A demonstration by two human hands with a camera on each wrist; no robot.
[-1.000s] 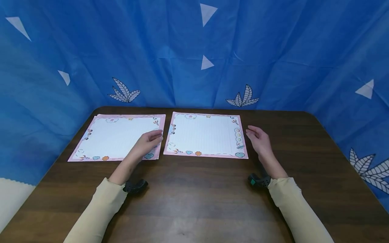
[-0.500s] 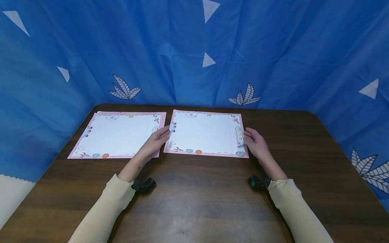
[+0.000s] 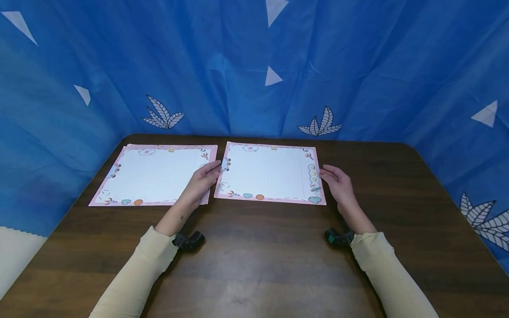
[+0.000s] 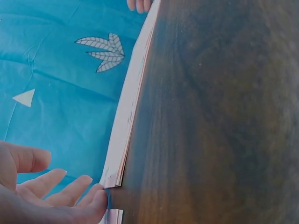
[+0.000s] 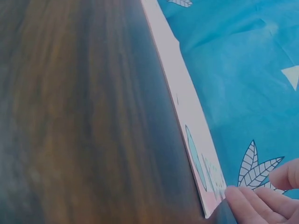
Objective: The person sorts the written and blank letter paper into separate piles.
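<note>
Several sheets deep, lying on desk [image 3: 254, 265] as right-side paper stack [image 3: 266, 172]; likely light, bendy, slippery between sheets, best taken by both short edges. Touched there by loose, ungripping fingers [image 4: 99, 200] of left hand [image 3: 200, 182] and right hand [image 3: 339, 183]. White, faintly lined, pink-bordered, dotted with small doodles [image 3: 260, 197].

High forward-down head view, low close wrist views (curtain [image 3: 242, 62] in all)
</note>
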